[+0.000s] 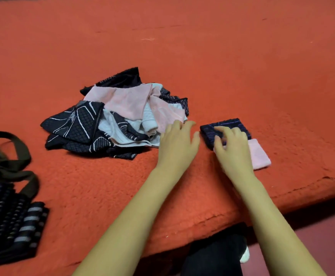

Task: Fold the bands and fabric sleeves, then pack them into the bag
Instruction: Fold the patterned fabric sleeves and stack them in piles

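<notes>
- Left hand [177, 144]: reaches forward to centre frame, palm down, fingers straight and slightly spread, holding nothing. Its fingertips lie at the near right edge of the pile of unfolded pieces [118, 116].
- Right hand [232, 148]: just right of the left hand and apart from it. Its bent fingers and thumb grip the folded dark band [230, 124].
- Folded dark band: lies on the red blanket [242, 66] right of centre, overlapping the far end of a folded pink piece [260, 156]. The pink piece shows beyond the right wrist.
- Pile: dark patterned sleeves mixed with pink and white bands, loose and crumpled, at centre frame left of both hands.
- Bag [9, 220]: dark with pale stripes, lying flat at lower left, well apart from the hands. Its dark straps [19, 156] trail toward the left edge. The opening does not show, so its contents cannot be told.
</notes>
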The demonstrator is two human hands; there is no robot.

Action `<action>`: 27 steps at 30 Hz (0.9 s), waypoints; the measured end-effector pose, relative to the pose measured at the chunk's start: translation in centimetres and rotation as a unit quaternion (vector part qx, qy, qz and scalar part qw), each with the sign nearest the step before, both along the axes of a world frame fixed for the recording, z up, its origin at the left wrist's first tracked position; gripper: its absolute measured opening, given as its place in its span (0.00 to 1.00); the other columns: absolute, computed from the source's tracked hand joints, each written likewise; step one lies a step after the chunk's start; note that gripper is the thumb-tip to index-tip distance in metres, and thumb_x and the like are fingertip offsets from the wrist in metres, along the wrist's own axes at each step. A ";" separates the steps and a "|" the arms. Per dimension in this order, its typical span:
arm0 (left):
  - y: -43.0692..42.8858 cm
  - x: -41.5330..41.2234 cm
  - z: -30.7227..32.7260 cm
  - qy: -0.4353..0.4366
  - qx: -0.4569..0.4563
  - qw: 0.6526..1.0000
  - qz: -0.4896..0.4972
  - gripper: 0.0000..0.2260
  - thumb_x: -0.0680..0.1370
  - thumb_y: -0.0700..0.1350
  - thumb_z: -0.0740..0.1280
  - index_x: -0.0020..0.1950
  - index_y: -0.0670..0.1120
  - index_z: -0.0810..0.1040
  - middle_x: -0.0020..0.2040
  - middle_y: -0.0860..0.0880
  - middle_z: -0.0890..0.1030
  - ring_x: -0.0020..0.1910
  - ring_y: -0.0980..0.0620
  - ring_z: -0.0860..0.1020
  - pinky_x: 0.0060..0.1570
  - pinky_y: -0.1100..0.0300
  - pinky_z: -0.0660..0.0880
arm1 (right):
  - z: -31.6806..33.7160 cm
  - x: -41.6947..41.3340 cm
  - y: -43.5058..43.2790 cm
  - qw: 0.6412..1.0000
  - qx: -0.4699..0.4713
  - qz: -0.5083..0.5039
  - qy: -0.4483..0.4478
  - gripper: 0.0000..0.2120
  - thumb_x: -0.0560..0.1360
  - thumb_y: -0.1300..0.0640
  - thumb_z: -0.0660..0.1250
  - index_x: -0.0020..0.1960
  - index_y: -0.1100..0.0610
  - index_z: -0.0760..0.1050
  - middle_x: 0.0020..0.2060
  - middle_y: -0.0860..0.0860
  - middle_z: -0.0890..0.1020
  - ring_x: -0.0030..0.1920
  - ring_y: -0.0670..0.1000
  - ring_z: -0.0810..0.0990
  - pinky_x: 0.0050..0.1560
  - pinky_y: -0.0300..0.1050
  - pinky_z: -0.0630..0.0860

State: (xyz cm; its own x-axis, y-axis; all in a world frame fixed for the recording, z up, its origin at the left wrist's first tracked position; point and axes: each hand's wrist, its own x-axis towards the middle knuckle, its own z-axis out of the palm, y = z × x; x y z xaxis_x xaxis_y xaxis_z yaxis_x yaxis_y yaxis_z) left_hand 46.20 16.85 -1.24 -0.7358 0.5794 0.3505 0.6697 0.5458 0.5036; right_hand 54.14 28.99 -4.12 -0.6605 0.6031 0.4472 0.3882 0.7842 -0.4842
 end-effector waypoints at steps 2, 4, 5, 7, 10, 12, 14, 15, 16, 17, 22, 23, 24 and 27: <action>-1.8 -3.3 1.3 0.011 0.000 0.999 0.042 0.15 0.80 0.48 0.60 0.64 0.46 0.74 0.56 0.43 0.75 0.58 0.42 0.71 0.58 0.49 0.66 | 0.9 -3.0 -2.1 0.997 -0.020 0.074 0.018 0.13 0.76 0.59 0.61 0.59 0.59 0.77 0.47 0.59 0.76 0.50 0.62 0.73 0.53 0.52 0.67; -3.8 -6.5 2.1 0.018 0.001 0.997 0.082 0.15 0.79 0.47 0.60 0.64 0.45 0.74 0.57 0.42 0.75 0.58 0.42 0.70 0.58 0.49 0.66 | 2.2 -6.2 -4.0 0.990 -0.032 0.131 0.032 0.14 0.76 0.60 0.60 0.59 0.60 0.76 0.50 0.59 0.75 0.52 0.60 0.73 0.54 0.50 0.67; -4.7 -8.0 2.3 0.018 -0.001 0.995 0.099 0.15 0.79 0.46 0.60 0.64 0.44 0.73 0.58 0.41 0.75 0.58 0.42 0.71 0.58 0.49 0.66 | 2.9 -7.9 -4.8 0.986 -0.036 0.157 0.038 0.14 0.76 0.61 0.60 0.59 0.60 0.76 0.51 0.59 0.75 0.53 0.59 0.73 0.54 0.48 0.66; -6.3 -10.5 2.4 0.017 -0.023 0.991 0.132 0.16 0.79 0.45 0.60 0.66 0.43 0.72 0.59 0.41 0.74 0.59 0.41 0.71 0.58 0.48 0.67 | 4.2 -11.5 -6.2 0.978 -0.029 0.205 0.038 0.14 0.76 0.63 0.59 0.60 0.63 0.76 0.53 0.60 0.74 0.54 0.58 0.72 0.55 0.46 0.66; -7.5 -13.1 1.9 0.021 -0.095 0.980 0.176 0.17 0.80 0.45 0.57 0.67 0.42 0.70 0.61 0.40 0.73 0.60 0.40 0.70 0.56 0.48 0.66 | 5.3 -17.5 -7.9 0.963 0.002 0.269 -0.023 0.16 0.78 0.65 0.55 0.62 0.64 0.74 0.56 0.61 0.73 0.56 0.59 0.72 0.53 0.47 0.68; -7.7 -14.0 1.3 0.019 -0.128 0.972 0.198 0.16 0.80 0.45 0.55 0.66 0.42 0.69 0.61 0.41 0.72 0.59 0.41 0.70 0.55 0.49 0.65 | 5.5 -21.3 -8.4 0.950 0.038 0.296 -0.091 0.17 0.78 0.68 0.54 0.64 0.64 0.71 0.58 0.61 0.72 0.59 0.59 0.71 0.53 0.47 0.66; -7.7 -14.7 0.6 0.006 -0.128 0.967 0.222 0.15 0.81 0.45 0.55 0.66 0.42 0.69 0.61 0.41 0.71 0.59 0.41 0.70 0.55 0.50 0.65 | 5.7 -24.2 -8.5 0.937 0.077 0.305 -0.152 0.19 0.76 0.69 0.55 0.66 0.64 0.69 0.60 0.61 0.71 0.60 0.60 0.69 0.55 0.46 0.64; -7.7 -14.9 0.4 -0.007 -0.122 0.964 0.234 0.15 0.81 0.46 0.54 0.66 0.43 0.69 0.62 0.41 0.70 0.60 0.41 0.70 0.56 0.50 0.65 | 5.7 -25.3 -8.5 0.932 0.096 0.300 -0.179 0.20 0.76 0.69 0.55 0.67 0.64 0.67 0.61 0.61 0.70 0.60 0.60 0.69 0.55 0.47 0.63; -7.7 -15.1 0.2 -0.018 -0.117 0.962 0.246 0.16 0.82 0.47 0.54 0.67 0.43 0.69 0.63 0.41 0.70 0.60 0.41 0.70 0.56 0.50 0.65 | 5.7 -26.2 -8.4 0.929 0.112 0.291 -0.201 0.20 0.76 0.68 0.56 0.68 0.63 0.66 0.61 0.60 0.70 0.60 0.60 0.68 0.55 0.48 0.64; -7.6 -15.3 0.0 -0.023 -0.116 0.960 0.255 0.16 0.82 0.47 0.54 0.67 0.43 0.69 0.63 0.41 0.70 0.60 0.41 0.69 0.57 0.50 0.65 | 5.6 -26.9 -8.5 0.926 0.122 0.281 -0.222 0.21 0.76 0.68 0.57 0.68 0.62 0.65 0.62 0.60 0.70 0.61 0.60 0.68 0.55 0.49 0.65; -7.5 -15.8 -1.1 0.000 -0.126 0.956 0.264 0.16 0.82 0.49 0.53 0.67 0.44 0.70 0.61 0.42 0.71 0.59 0.42 0.69 0.57 0.52 0.63 | 5.6 -28.4 -9.0 0.928 0.192 0.226 -0.226 0.19 0.74 0.65 0.61 0.65 0.60 0.65 0.57 0.58 0.71 0.57 0.60 0.69 0.51 0.51 0.65; -7.6 -15.9 -1.2 -0.002 -0.121 0.958 0.262 0.17 0.83 0.49 0.52 0.68 0.45 0.69 0.61 0.42 0.71 0.59 0.42 0.69 0.57 0.52 0.63 | 5.7 -28.3 -9.1 0.931 0.192 0.229 -0.208 0.20 0.73 0.66 0.62 0.64 0.61 0.64 0.56 0.58 0.71 0.55 0.60 0.70 0.49 0.52 0.65; -7.8 -15.8 -1.2 -0.003 -0.112 0.959 0.260 0.18 0.83 0.50 0.52 0.71 0.47 0.68 0.60 0.42 0.72 0.59 0.42 0.69 0.56 0.52 0.63 | 5.8 -28.0 -9.2 0.934 0.179 0.246 -0.186 0.20 0.72 0.68 0.62 0.63 0.62 0.64 0.54 0.58 0.71 0.50 0.60 0.71 0.46 0.53 0.65; -8.1 -15.4 -0.9 -0.022 -0.067 0.968 0.242 0.20 0.83 0.52 0.51 0.75 0.51 0.62 0.59 0.40 0.71 0.59 0.40 0.68 0.57 0.50 0.63 | 7.3 -26.5 -9.2 0.936 0.152 0.293 -0.123 0.18 0.71 0.71 0.58 0.60 0.63 0.63 0.48 0.58 0.69 0.37 0.58 0.68 0.36 0.54 0.65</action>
State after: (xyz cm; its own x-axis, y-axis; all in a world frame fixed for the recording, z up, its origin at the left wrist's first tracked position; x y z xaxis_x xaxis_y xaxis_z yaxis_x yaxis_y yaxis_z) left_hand 30.76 8.73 -2.14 -0.9453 0.2002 0.2574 0.2975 0.8529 0.4290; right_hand 27.62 19.75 3.13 -0.9434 -0.0252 0.3306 -0.0815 0.9841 -0.1576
